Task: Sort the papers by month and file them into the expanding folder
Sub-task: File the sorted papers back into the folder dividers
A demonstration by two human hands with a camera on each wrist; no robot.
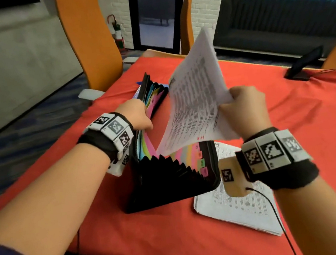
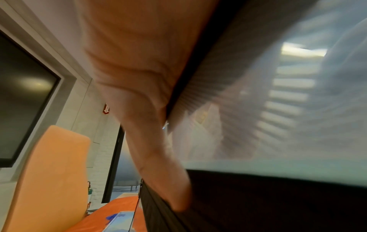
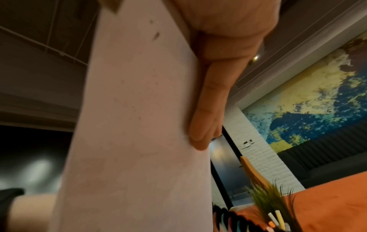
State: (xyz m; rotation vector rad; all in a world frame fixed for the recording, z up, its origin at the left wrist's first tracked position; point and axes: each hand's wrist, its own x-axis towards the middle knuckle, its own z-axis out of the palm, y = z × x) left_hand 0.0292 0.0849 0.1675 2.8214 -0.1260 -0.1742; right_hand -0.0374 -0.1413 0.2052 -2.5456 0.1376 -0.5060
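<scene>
My left hand (image 1: 137, 116) reaches into the top of the expanding folder (image 1: 170, 179), fingers hidden among the coloured dividers (image 1: 144, 150), thumb (image 2: 158, 157) laid along the black outer flap; I cannot tell how far those fingers are curled, but they hold a pocket apart. The folder stands fanned open on the red tablecloth (image 1: 294, 130), its black pleats spreading just below my left wrist. My right hand (image 1: 246, 104) pinches a sheaf of printed papers (image 1: 198, 101) by its right edge, fingers (image 3: 208, 102) flat against the back of the sheet, thumb on the front. The sheaf hangs tilted above the folder's open pockets, between my two hands. Beneath my right wrist lies the remaining stack of papers (image 1: 240, 210), flat on the cloth, just beside the folder.
</scene>
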